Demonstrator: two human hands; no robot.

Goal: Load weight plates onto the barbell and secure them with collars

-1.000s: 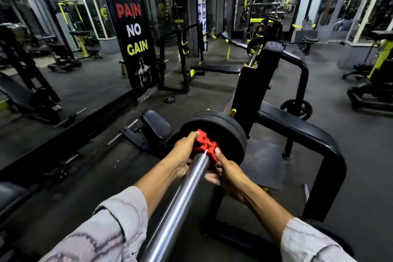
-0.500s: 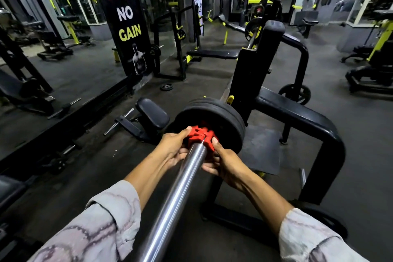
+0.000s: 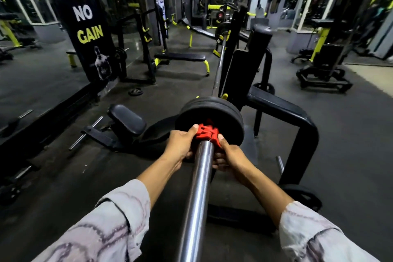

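A chrome barbell sleeve (image 3: 196, 193) runs away from me toward black weight plates (image 3: 221, 110) stacked on it. A red collar (image 3: 205, 132) sits on the sleeve, pressed against the face of the nearest plate. My left hand (image 3: 180, 144) grips the collar from the left, thumb on its top. My right hand (image 3: 230, 153) grips it from the right, fingers curled under the bar. The far end of the barbell (image 3: 219, 66) rests on a black rack, with another plate (image 3: 222, 30) on it.
A black bench-press frame (image 3: 282, 112) stands right of the plates, with a plate (image 3: 304, 198) stored low on it. A padded seat (image 3: 126, 120) lies on the floor at left. A small plate (image 3: 135, 91) lies near the mirror wall. A flat bench (image 3: 180, 56) stands behind.
The view has tilted down and drawn closer. Both hands have stayed on the red collar, which now sits flush against the plates.
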